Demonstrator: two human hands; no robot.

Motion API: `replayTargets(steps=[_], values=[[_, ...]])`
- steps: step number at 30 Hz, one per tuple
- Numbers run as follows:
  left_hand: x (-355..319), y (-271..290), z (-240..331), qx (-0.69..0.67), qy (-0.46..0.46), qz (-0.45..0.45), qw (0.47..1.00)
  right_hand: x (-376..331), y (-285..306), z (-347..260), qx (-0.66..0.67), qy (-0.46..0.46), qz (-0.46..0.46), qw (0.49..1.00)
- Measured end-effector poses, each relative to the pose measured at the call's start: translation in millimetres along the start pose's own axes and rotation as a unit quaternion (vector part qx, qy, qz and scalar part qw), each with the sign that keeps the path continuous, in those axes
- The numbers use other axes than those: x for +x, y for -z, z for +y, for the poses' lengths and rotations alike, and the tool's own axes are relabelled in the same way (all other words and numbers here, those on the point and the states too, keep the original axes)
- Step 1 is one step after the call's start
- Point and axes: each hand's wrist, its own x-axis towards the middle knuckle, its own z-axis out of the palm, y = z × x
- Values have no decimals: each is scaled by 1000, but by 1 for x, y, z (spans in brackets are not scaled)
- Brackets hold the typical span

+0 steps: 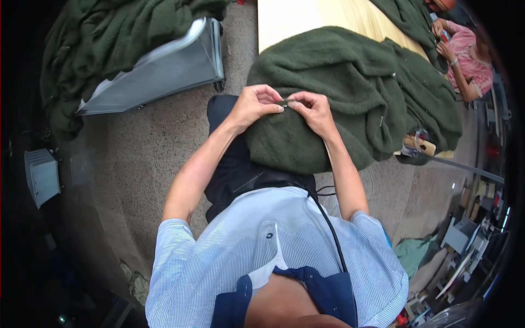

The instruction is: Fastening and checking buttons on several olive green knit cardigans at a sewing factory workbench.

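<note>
Floor (147, 147): grey-brown carpet that fills the middle of the view, under the seated person.
Fleece garment (339, 98): thick dark green pile fabric, draped from the table edge down over the person's lap; its near fold lies beneath both hands.
Second fleece heap (93, 49): the same dark green cloth, piled at upper left, well apart from the hands.
Table (284, 22): pale wooden top at upper centre; the garment's far part rests on it.
Metal bin (164, 68): grey, tilted, lying against the heap at upper left.
Co-worker (465, 63): a person in a pink top at the far right side of the table, hands on another piece of green cloth.
Left hand (256, 104): closed, thumb and fingertips pinching a small spot on the garment's near fold.
Right hand (310, 109): closed likewise, fingertips pinching the same spot, touching those of the left hand.
Pinched item (284, 102): small and dark, between the fingertips; its kind cannot be told.
</note>
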Motion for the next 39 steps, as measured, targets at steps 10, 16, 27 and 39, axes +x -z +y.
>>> replayTargets(steps=[10, 16, 27, 39], values=[[-11, -10, -17, 8, -38, 32, 999, -8, 0, 5, 6, -15, -2, 1000], [-6, -6, -15, -22, -23, 8, 999, -5, 9, 3, 6, -14, -31, 999], [-2, -14, -25, -3, -93, 45, 995, -1, 8, 5, -20, -6, -16, 1000], [-8, -31, -37, -17, -144, 107, 984, -8, 4, 4, 40, -11, -12, 999]])
